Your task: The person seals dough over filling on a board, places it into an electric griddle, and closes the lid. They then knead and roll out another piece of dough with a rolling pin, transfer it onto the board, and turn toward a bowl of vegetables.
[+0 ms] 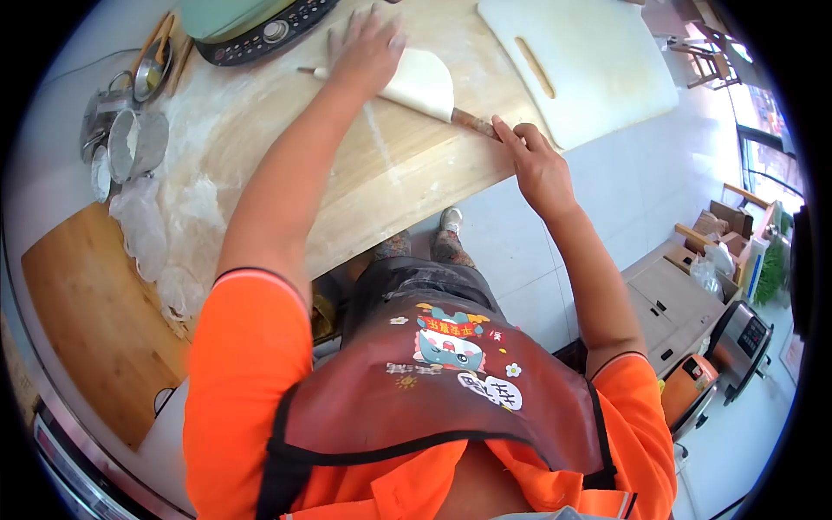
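Note:
A pale sheet of dough lies on the floured wooden board, its near edge folded over or wrapped round a thin rolling pin. The pin lies slantwise, with its brown end out to the right and its other tip showing at the left. My left hand rests on the dough's left part, fingers stretched out and pointing away from me. At the board's front edge, my right hand pinches the pin's brown end between thumb and fingers.
A white cutting board with a handle slot lies at the right. An electric griddle stands at the back left. Metal bowls, a plastic bag and loose flour are along the left side.

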`<state>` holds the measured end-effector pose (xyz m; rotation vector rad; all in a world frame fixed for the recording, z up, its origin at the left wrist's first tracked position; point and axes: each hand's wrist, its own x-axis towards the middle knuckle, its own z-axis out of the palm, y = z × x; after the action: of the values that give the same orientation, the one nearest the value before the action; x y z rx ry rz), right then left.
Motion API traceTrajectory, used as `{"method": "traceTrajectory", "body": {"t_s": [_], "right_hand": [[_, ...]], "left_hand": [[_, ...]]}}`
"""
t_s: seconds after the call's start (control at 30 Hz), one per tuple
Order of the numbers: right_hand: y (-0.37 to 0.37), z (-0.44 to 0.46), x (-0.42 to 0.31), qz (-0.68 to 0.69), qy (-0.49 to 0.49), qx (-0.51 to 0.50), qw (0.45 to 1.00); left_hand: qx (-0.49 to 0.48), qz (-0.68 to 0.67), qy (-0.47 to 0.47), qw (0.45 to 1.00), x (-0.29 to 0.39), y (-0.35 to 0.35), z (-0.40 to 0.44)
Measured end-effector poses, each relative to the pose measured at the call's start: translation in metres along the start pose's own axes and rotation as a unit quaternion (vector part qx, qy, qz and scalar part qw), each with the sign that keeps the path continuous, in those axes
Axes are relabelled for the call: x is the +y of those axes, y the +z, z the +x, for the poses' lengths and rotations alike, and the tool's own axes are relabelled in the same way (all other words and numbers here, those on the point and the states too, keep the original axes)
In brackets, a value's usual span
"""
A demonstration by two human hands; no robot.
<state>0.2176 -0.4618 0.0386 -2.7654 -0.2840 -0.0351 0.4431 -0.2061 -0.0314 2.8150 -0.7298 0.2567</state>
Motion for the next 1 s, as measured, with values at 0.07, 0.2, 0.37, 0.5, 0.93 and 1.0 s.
{"method": "traceTrajectory", "body": {"t_s": [0.07, 0.2, 0.37, 0.5, 0.93, 1.0], "right_hand": [[0.008, -0.002, -0.015, 0.047, 0.03, -0.055, 0.997], [0.065, -0.073, -0.087, 0.28, 0.064, -0.106, 0.952], [0.059, -0.138, -0.103, 0.326, 0.196, -0.171, 0.909], [0.025, -0.145, -0.067, 0.211, 0.264, -0.045, 0.94], [0.072, -0.068, -0.128, 0.399, 0.111, -0.056, 0.909], [0.068, -0.058, -0.137, 0.402, 0.108, -0.098, 0.904]], "left_hand": [[-0.01, 0.04, 0.036, 0.999, -0.015, -0.004, -0.006], [-0.106, 0.052, 0.17, 0.978, -0.016, -0.071, -0.12], [-0.113, -0.109, 0.124, 0.98, 0.068, -0.052, -0.143], [0.022, -0.169, 0.265, 0.949, 0.214, -0.012, -0.011], [-0.086, -0.403, -0.289, 0.864, 0.005, -0.059, -0.118], [-0.054, -0.579, -0.488, 0.651, 0.004, -0.079, -0.125]]}}
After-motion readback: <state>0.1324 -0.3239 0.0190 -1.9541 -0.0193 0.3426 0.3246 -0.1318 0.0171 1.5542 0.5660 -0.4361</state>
